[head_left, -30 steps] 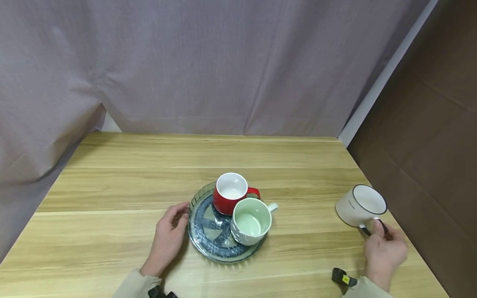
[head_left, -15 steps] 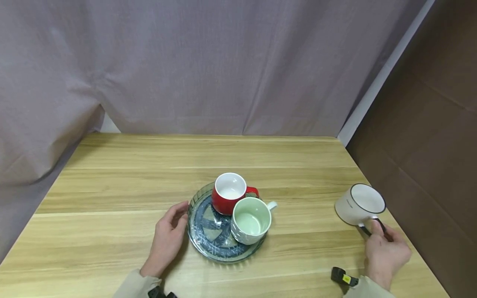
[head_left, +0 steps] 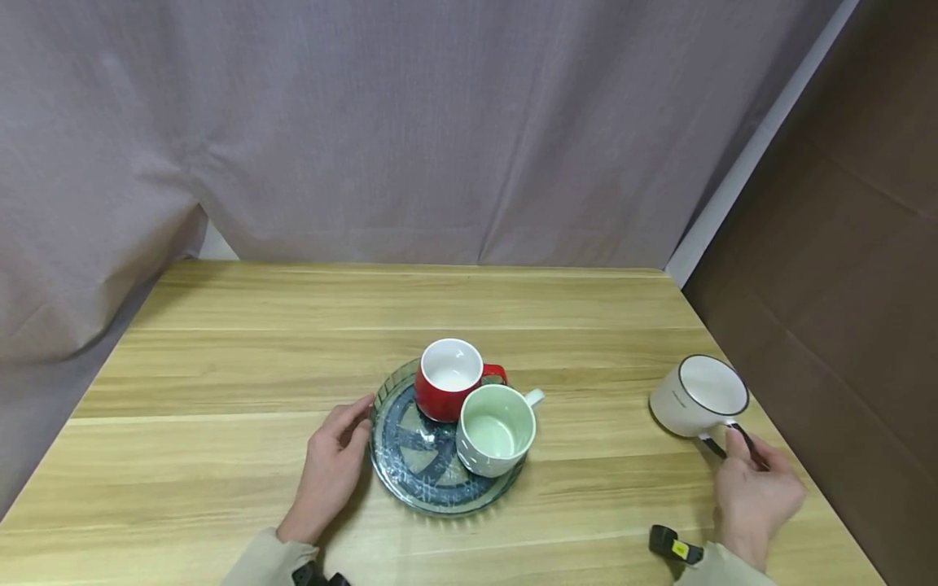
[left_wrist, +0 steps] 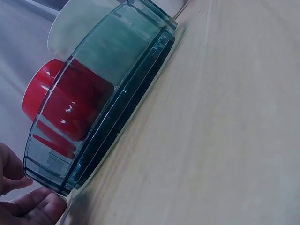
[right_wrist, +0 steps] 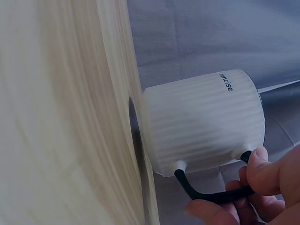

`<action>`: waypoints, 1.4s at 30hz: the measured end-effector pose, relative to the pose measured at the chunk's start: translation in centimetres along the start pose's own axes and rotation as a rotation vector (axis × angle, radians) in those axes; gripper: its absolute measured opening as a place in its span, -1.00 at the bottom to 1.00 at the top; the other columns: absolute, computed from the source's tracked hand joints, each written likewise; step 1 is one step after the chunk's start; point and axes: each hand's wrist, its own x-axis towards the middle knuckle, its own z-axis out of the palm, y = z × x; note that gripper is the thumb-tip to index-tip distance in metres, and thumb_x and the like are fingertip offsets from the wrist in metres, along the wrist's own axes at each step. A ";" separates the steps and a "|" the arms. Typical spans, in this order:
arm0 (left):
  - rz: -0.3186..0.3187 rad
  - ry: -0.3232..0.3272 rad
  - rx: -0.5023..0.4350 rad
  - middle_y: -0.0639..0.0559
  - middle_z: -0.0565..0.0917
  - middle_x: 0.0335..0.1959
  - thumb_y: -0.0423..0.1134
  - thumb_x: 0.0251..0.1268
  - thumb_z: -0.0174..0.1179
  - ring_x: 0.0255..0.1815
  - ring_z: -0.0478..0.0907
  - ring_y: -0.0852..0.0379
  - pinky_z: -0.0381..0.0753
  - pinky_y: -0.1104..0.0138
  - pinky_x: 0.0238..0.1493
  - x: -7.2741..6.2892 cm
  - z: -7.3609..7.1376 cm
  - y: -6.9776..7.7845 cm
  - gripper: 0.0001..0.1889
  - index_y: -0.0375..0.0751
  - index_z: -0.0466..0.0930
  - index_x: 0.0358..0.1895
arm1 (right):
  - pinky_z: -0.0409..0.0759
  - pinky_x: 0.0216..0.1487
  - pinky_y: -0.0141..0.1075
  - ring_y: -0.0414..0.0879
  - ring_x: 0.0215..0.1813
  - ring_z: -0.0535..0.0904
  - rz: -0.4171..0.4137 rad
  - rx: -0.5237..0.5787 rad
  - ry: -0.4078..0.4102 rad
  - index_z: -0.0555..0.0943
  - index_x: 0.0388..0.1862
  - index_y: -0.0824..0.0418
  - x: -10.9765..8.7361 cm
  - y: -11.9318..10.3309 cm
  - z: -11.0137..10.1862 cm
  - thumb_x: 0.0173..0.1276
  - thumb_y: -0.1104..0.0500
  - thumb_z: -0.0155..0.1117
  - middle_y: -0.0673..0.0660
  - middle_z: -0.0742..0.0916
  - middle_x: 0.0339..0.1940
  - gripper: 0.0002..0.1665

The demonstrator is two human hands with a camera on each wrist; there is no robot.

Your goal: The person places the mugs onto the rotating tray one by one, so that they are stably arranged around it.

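My right hand (head_left: 758, 488) grips the dark handle of a white mug (head_left: 677, 403) with a black rim and the word "concise" on its side. In the right wrist view the mug (right_wrist: 201, 122) appears just off the table, its shadow beside its base. A round blue-green glass dish (head_left: 410, 480) rests mid-table. Inside it, a red mug (head_left: 440, 400) with a white interior stands close against a pale green mug (head_left: 487, 452). At the dish's left edge, my left hand (head_left: 333, 464) touches the outside of its wall with finger and thumb tips.
The wooden table (head_left: 220, 358) carries these things. Behind it hangs a grey curtain (head_left: 352, 146). A brown panel (head_left: 828, 268) rises along the right edge, near the white mug. A black wrist strap (head_left: 676, 544) shows at the right sleeve.
The white mug has risen slightly and shifted a little to the left with my right hand still gripping its handle. My left hand and the dish stay in place.
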 end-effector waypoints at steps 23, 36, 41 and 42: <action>-0.050 0.010 0.008 -0.14 0.64 0.03 -0.43 0.35 0.08 0.04 0.59 -0.01 0.57 0.23 0.13 0.0 0.1 0.1 -0.64 -0.26 0.53 0.20 | 0.55 -0.46 -0.67 -0.38 -0.46 0.52 -0.059 0.072 -0.093 0.69 -0.17 0.19 -1.2 -0.3 1.0 0.25 0.19 0.39 -0.12 0.59 -0.42 -0.82; -0.041 0.024 -0.007 -0.12 0.67 -0.01 -0.44 0.35 0.09 -0.04 0.62 0.02 0.59 0.39 0.02 -0.1 0.2 0.0 -0.70 -0.24 0.59 0.11 | 0.59 -0.40 -0.65 -0.33 -0.39 0.52 -0.041 0.112 -0.123 0.68 -0.16 0.21 -1.6 -0.5 1.0 0.23 0.19 0.41 -0.09 0.60 -0.38 -0.79; -0.048 0.027 0.001 -0.11 0.68 -0.02 -0.44 0.33 0.11 -0.08 0.62 0.03 0.60 0.38 -0.01 0.0 0.2 -0.1 -0.70 -0.24 0.59 0.09 | 0.60 -0.39 -0.64 -0.31 -0.37 0.53 -0.030 0.120 -0.144 0.69 -0.20 0.15 -1.5 -0.3 0.9 0.23 0.20 0.41 -0.07 0.60 -0.37 -0.84; -0.047 0.028 0.003 -0.11 0.68 -0.02 -0.44 0.33 0.11 -0.08 0.62 0.03 0.60 0.37 -0.01 0.0 0.2 -0.1 -0.70 -0.25 0.59 0.09 | 0.60 -0.39 -0.64 -0.32 -0.38 0.53 -0.040 0.123 -0.146 0.69 -0.21 0.14 -1.5 -0.2 0.9 0.22 0.20 0.42 -0.07 0.60 -0.38 -0.85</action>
